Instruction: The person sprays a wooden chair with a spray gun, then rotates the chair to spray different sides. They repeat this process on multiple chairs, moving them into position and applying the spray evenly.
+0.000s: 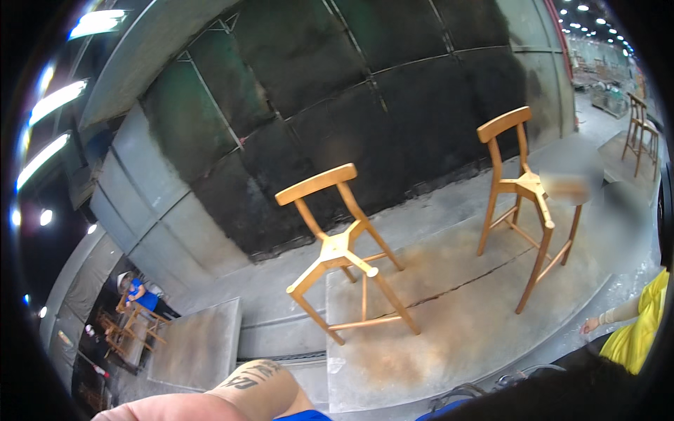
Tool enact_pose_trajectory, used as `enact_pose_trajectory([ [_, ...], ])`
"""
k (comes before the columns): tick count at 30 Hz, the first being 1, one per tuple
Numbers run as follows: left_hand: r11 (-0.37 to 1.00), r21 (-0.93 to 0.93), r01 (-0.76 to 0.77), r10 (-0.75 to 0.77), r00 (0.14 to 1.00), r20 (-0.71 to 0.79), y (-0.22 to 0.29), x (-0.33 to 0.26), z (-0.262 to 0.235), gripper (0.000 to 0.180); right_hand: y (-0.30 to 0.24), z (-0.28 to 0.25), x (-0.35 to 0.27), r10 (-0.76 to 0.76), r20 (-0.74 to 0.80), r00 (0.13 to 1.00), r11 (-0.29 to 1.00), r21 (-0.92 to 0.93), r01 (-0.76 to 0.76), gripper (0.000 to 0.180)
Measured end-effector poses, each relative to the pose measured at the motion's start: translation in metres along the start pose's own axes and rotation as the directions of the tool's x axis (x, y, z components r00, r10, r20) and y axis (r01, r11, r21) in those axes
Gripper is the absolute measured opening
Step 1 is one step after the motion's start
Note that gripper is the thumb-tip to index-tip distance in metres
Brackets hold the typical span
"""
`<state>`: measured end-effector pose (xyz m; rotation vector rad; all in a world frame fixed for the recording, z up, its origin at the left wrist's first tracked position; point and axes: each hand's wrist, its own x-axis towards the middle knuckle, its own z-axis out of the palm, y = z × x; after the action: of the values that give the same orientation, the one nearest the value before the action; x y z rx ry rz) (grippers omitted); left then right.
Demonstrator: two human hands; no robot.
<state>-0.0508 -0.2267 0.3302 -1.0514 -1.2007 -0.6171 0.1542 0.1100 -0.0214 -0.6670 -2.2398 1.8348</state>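
Observation:
My left hand (pixel 172 408) is at the lower edge, large and close, with its fingers cut off from sight. Behind it, my bent left forearm (pixel 260 386) carries dark markings, and a bit of blue sleeve (pixel 303 415) shows. No part of my right hand appears. Beyond my arm, a tall wooden chair frame (pixel 337 245) with a curved top rail and no seat panel stands on a grey platform (pixel 463 330). Farther right on the same platform stands a similar chair frame (pixel 528 186). My left hand is apart from both.
A co-worker in yellow (pixel 642 323) reaches in from the right. At far left, a person in blue (pixel 144 296) stands among wooden chair frames beside another grey platform (pixel 196 340). A black-stained booth wall (pixel 330 112) rises behind. Another chair (pixel 639 130) stands far right. Blurred patches hide part of the right side.

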Motion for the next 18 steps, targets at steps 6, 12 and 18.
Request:
enact_pose_trajectory([
  [6,0.998,-0.059,0.024,-0.022,0.999,0.05,-0.008,-0.026,0.037,0.014,-0.036,0.005,-0.017,0.432,-0.002,0.902,0.901,0.022,-0.432,0.049],
  [12,0.99,-0.14,0.006,0.0,0.999,0.044,-0.006,-0.047,0.062,0.015,-0.049,0.017,-0.002,0.362,-0.015,0.932,0.925,0.131,-0.357,0.056],
  [18,0.968,-0.251,0.002,0.012,0.999,0.051,0.002,-0.06,0.072,0.016,-0.026,0.029,-0.004,0.266,-0.027,0.964,0.951,0.172,-0.257,0.053],
])
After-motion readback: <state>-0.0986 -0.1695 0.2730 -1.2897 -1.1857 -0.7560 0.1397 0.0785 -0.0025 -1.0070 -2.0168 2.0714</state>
